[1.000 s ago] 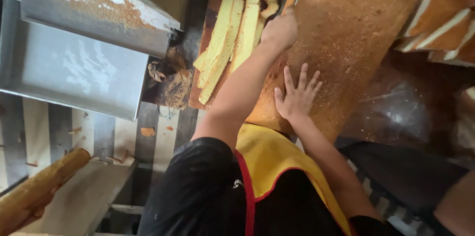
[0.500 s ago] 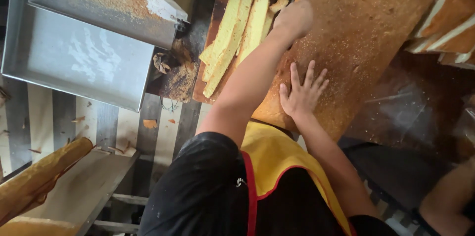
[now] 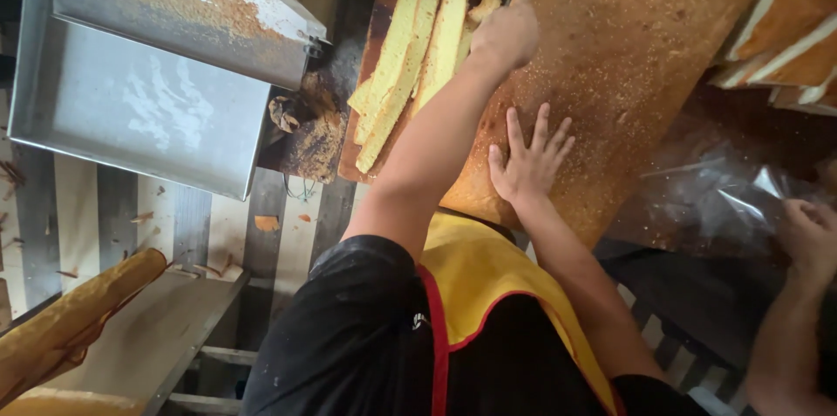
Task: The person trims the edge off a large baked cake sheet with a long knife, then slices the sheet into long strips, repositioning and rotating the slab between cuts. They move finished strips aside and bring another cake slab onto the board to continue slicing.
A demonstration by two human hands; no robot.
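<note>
Left of the brown cake slab [image 3: 636, 58]: steel tray [image 3: 131, 111], then cut yellow strips [image 3: 405, 58]. Left hand [image 3: 504, 32] fisted at slab's top edge, probably gripping a knife, unclear. Right hand [image 3: 530, 159] spread flat on slab. Clear plastic bag [image 3: 724, 198] right of slab.

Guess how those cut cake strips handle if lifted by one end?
The cut strips look long, thin and spongy, so they would likely sag or snap. Crumbs scattered on the slab suggest they shed easily. Probably light for their size.
</note>
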